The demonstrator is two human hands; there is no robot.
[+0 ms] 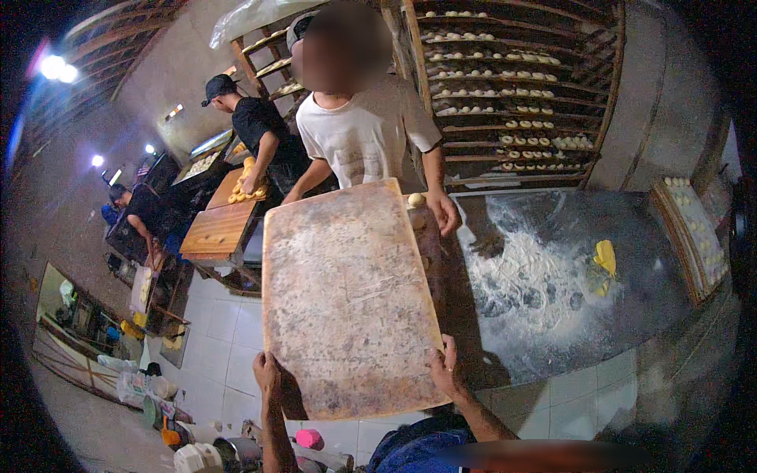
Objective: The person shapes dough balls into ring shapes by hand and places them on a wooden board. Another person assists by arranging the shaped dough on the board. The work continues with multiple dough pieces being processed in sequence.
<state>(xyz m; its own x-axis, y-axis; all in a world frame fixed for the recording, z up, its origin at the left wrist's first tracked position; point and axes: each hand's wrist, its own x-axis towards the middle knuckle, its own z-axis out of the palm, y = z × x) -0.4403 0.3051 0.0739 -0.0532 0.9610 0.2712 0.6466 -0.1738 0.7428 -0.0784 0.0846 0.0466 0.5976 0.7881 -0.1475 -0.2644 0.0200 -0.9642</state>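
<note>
A large flat board (347,292), pale brown, stained and dusted with white, is held up in front of me at a slight tilt. My left hand (269,376) grips its near left corner area, fingers closed round the edge. On the opposite side, my right hand (448,370) is closed on the lower right edge. Beyond the far edge stands a person in a light T-shirt (359,130); that person's hand (444,211) hangs beside the board's far right corner. A round dough ball (415,200) shows just past that corner. The board hides whatever lies beneath it.
To the right, a dark worktable (631,315) carries spread flour (528,276) and a yellow item (605,256). A tray of dough pieces (694,225) stands at its right end. Behind is a rack (512,102) of dough balls. Two other people work at left near a wooden table (217,232).
</note>
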